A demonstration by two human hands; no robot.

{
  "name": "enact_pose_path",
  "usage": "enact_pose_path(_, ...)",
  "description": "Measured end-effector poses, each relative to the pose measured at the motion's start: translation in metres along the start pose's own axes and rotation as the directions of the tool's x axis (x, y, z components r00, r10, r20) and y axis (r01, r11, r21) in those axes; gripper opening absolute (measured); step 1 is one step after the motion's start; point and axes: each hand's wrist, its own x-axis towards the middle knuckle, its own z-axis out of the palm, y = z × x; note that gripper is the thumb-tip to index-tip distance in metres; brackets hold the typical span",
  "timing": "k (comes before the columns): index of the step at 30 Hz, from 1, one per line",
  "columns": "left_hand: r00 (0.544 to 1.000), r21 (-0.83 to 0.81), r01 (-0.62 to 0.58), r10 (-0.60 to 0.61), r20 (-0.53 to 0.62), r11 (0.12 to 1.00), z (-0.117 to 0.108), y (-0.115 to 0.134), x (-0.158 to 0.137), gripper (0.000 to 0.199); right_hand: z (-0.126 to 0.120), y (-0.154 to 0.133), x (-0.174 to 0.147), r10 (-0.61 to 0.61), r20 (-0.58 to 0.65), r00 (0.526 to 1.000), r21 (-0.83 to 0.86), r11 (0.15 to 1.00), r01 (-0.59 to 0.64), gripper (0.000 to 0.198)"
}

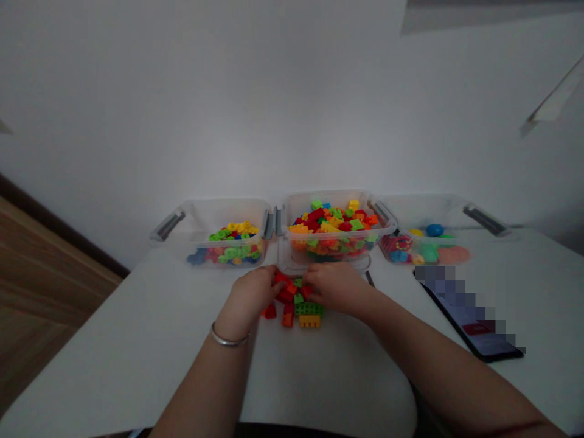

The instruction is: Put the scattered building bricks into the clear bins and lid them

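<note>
My left hand [256, 291] is at the left side of a small pile of toy building bricks. Its fingers curl around a red brick [280, 278] at the top of the pile. From the right, my right hand [335, 285] reaches in, fingertips closed on another red brick [306, 292], partly hidden by them. Between the hands lie more red bricks and small light-green bricks [298, 298]. Nearer to me are a flat green brick [309, 309], a yellow brick [309, 321] and a red-orange brick [288, 315]. A silver bangle [229, 342] circles my left wrist.
Behind the pile, a clear bin [335, 243] holds many mixed bricks. Another clear bin [194, 219] with colourful pieces stands to its left; a third clear bin [422, 207] with toys stands to its right. A phone [465, 322] lies on the white table [150, 340].
</note>
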Motion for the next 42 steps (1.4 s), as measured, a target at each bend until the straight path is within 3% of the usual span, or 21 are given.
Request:
enact_pose_path(7, 1.0, 0.011, 0.012, -0.012, -0.008, 1.0, 0.0, 0.001, 0.0, 0.024, -0.004, 0.005, -0.003, 0.086, 0.054, 0.995, -0.031, 0.996, -0.085, 0.018)
enact_pose_path(15, 1.0, -0.002, 0.005, -0.005, -0.021, 1.0, 0.002, 0.0, 0.001, 0.023, -0.003, 0.008, -0.006, 0.085, 0.03, 0.996, -0.118, 0.99, -0.08, 0.016)
enact_pose_path(21, 1.0, -0.007, 0.006, -0.006, 0.001, 1.0, 0.002, -0.001, 0.001, 0.024, -0.029, 0.006, -0.022, 0.146, -0.061, 0.987, -0.113, 0.982, -0.152, 0.018)
enact_pose_path(26, 1.0, -0.006, 0.0, 0.0, -0.018, 1.0, 0.003, -0.001, 0.002, 0.025, -0.051, 0.003, -0.036, 0.115, -0.204, 0.972, -0.042, 0.991, -0.127, 0.011)
enact_pose_path(28, 1.0, -0.001, 0.003, -0.003, -0.014, 1.0, 0.003, -0.002, 0.002, 0.025, -0.055, 0.004, -0.039, 0.13, -0.334, 0.933, 0.0, 0.99, -0.138, 0.014)
enact_pose_path(31, 1.0, 0.005, 0.009, -0.009, 0.0, 1.0, 0.002, -0.002, 0.002, 0.026, -0.055, 0.014, -0.037, 0.155, -0.542, 0.826, 0.092, 0.988, -0.125, 0.017)
enact_pose_path(35, 1.0, 0.017, -0.001, 0.001, 0.011, 1.0, -0.001, -0.001, 0.0, 0.025, -0.046, 0.044, -0.028, 0.242, -0.756, 0.608, 0.202, 0.97, -0.135, 0.019)
enact_pose_path(38, 1.0, 0.018, -0.009, 0.009, 0.014, 1.0, -0.002, 0.001, 0.0, 0.024, -0.032, 0.072, -0.021, 0.427, -0.778, 0.461, 0.365, 0.904, -0.22, 0.027)
enact_pose_path(40, 1.0, 0.011, -0.004, 0.004, 0.018, 1.0, -0.002, 0.001, 0.001, 0.024, -0.023, 0.086, -0.016, 0.502, -0.747, 0.436, 0.458, 0.864, -0.21, 0.035)
enact_pose_path(42, 1.0, 0.009, -0.001, 0.001, 0.017, 1.0, -0.002, 0.001, 0.001, 0.024, -0.018, 0.093, -0.014, 0.512, -0.73, 0.453, 0.482, 0.855, -0.189, 0.041)
